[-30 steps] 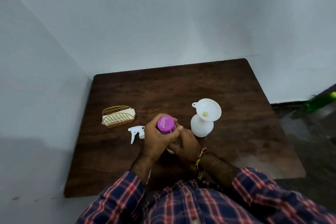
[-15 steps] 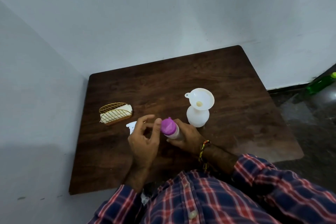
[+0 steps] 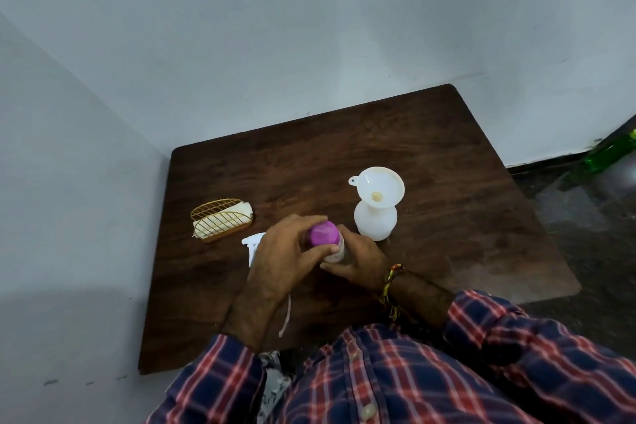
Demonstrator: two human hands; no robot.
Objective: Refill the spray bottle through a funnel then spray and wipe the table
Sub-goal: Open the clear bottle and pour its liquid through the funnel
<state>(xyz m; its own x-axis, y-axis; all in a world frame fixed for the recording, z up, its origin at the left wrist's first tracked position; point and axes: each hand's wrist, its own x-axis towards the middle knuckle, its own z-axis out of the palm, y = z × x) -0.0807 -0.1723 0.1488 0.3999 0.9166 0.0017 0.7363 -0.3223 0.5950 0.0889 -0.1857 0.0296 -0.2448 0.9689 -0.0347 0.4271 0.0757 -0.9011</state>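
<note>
One wooden counter (image 3: pixel 447 182) carries the things. Two hands are in view: one left hand (image 3: pixel 285 262) and one right hand (image 3: pixel 361 258). Between them is one small bottle (image 3: pixel 335 251) with one purple cap (image 3: pixel 323 233). There is one white spray bottle (image 3: pixel 375 222), with one white funnel (image 3: pixel 378 188) in its neck. One spray head (image 3: pixel 253 241), one gold wire holder (image 3: pixel 220 220) with one cloth (image 3: pixel 241 217), and one green bottle (image 3: pixel 609 153) on the floor.
</note>
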